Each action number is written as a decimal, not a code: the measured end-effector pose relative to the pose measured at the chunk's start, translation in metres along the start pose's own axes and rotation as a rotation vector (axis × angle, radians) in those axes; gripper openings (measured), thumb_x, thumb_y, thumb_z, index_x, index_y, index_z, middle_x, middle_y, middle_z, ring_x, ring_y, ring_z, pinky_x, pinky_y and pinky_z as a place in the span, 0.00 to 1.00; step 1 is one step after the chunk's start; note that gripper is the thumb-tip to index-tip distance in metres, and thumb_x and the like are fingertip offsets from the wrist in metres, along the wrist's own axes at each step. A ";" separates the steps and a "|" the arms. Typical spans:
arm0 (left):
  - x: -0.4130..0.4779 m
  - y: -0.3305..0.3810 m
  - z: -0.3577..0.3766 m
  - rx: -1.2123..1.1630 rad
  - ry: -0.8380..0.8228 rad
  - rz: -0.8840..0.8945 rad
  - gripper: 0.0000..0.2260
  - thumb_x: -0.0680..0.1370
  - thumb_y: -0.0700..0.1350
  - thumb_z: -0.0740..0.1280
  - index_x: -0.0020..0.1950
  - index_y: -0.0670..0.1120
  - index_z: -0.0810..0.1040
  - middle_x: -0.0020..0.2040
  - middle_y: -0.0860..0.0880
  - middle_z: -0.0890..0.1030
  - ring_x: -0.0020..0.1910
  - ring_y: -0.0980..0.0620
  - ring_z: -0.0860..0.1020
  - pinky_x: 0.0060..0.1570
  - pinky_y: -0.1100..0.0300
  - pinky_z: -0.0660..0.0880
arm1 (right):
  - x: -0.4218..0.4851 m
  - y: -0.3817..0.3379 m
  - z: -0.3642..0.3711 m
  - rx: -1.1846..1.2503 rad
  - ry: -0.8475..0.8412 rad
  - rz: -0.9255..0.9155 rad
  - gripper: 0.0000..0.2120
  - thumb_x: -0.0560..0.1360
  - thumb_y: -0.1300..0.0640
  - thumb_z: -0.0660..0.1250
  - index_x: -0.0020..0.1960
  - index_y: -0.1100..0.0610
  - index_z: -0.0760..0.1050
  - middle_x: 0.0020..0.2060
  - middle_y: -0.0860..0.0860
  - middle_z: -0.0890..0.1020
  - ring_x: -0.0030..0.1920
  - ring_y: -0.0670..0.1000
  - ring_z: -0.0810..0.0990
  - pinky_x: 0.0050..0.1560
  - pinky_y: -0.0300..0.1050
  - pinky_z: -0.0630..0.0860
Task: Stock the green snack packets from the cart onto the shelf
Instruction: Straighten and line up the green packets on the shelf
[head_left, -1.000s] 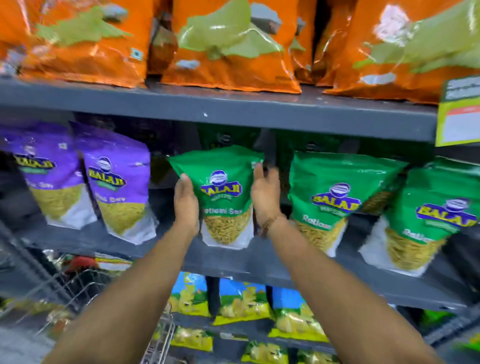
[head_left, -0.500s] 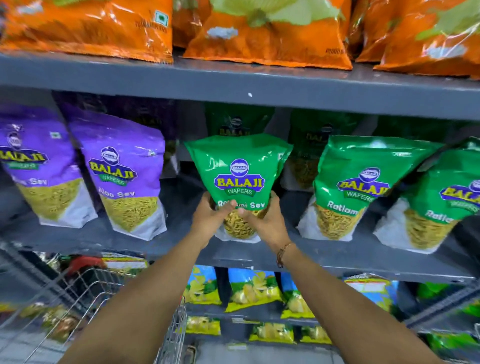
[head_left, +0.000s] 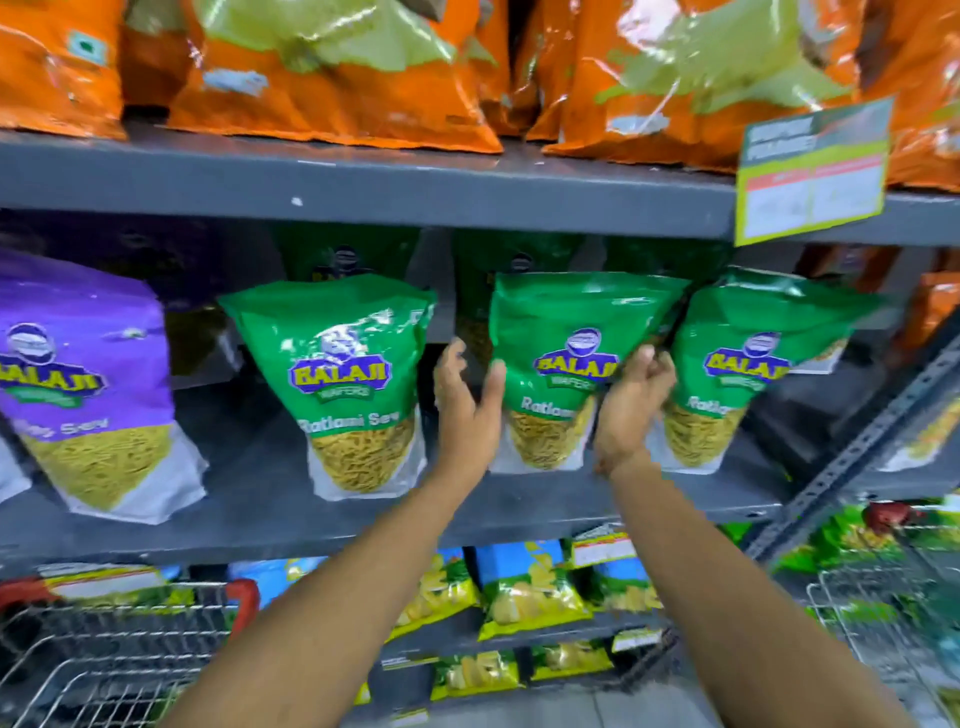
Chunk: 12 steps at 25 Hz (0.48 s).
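Note:
Three green snack packets stand in a row on the grey middle shelf (head_left: 260, 525). The left green packet (head_left: 337, 374) stands alone and untouched. My hands flank the middle green packet (head_left: 563, 332). My left hand (head_left: 467, 410) is at its left edge, thumb on the front and fingers beside or behind it. My right hand (head_left: 631, 405) curls around its right edge, in the gap to the right green packet (head_left: 748, 364). More green packets stand in shadow behind the front row. The wire cart (head_left: 104, 654) with a red handle is at the bottom left.
Purple packets (head_left: 83, 384) stand at the left of the same shelf. Orange bags (head_left: 322, 67) fill the shelf above, and a price tag (head_left: 810, 171) hangs from its edge. Yellow-green and blue packets (head_left: 524, 592) sit on lower shelves. A second wire basket (head_left: 883, 608) is at the lower right.
My hands have left the first green packet standing on the shelf and moved right to the packet beside it. The view has shifted right and closer.

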<state>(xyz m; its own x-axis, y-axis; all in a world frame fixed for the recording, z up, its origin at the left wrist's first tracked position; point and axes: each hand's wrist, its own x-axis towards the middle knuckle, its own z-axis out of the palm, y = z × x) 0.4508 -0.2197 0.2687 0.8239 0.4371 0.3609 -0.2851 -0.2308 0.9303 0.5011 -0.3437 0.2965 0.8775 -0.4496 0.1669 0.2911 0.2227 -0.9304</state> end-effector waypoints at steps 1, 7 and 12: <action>0.020 0.013 0.013 -0.080 0.054 -0.099 0.24 0.75 0.53 0.60 0.65 0.39 0.68 0.59 0.47 0.73 0.59 0.53 0.71 0.60 0.60 0.66 | 0.023 -0.013 0.000 -0.007 -0.065 0.019 0.11 0.80 0.60 0.54 0.49 0.66 0.71 0.40 0.52 0.72 0.33 0.41 0.68 0.40 0.42 0.69; 0.041 0.021 0.031 -0.041 0.249 -0.184 0.17 0.79 0.51 0.58 0.59 0.38 0.74 0.56 0.39 0.80 0.56 0.42 0.76 0.55 0.52 0.71 | 0.066 0.000 -0.023 -0.043 -0.390 0.254 0.22 0.76 0.41 0.56 0.60 0.56 0.72 0.61 0.51 0.77 0.60 0.50 0.75 0.66 0.48 0.72; -0.009 -0.025 0.037 0.065 -0.128 -0.312 0.27 0.65 0.53 0.75 0.61 0.51 0.70 0.57 0.50 0.78 0.56 0.52 0.76 0.58 0.53 0.74 | 0.026 0.044 -0.066 -0.310 -0.789 0.194 0.30 0.72 0.59 0.69 0.69 0.56 0.58 0.59 0.45 0.74 0.62 0.45 0.74 0.54 0.32 0.73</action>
<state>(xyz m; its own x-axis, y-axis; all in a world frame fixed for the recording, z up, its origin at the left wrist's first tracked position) 0.4686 -0.2496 0.2403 0.9224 0.3836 0.0444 0.0191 -0.1601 0.9869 0.5115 -0.4025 0.2383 0.9421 0.3286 0.0665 0.0926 -0.0644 -0.9936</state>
